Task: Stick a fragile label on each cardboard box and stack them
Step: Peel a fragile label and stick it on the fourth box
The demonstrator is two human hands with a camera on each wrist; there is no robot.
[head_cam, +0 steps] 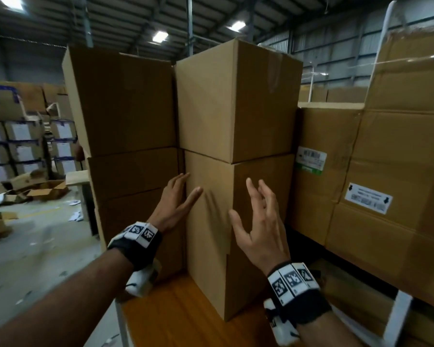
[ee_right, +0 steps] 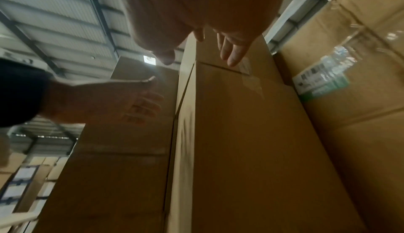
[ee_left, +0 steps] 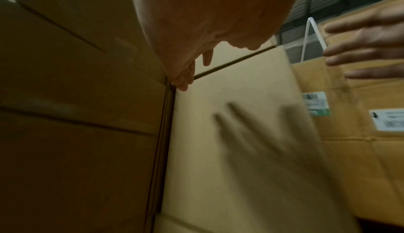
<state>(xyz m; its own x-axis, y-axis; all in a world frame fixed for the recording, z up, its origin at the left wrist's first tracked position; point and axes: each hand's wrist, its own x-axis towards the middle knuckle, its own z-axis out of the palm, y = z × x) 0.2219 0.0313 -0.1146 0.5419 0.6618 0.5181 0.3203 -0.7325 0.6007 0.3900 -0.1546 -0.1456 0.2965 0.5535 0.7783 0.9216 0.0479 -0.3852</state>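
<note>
nothing legible here. a white-and-green sticker (head_cam: 311, 160) with what looks like a barcode sits on the big carton (head_cam: 326, 171) at right, its print too blurred to read. a white label (head_cam: 368, 198) with two black arrows sits lower right, text unreadable.

2 hands (head_cam: 176, 201), 5 plain stacked boxes (head_cam: 236, 101), 2 white labels (head_cam: 368, 201) on wrapped cartons
</note>
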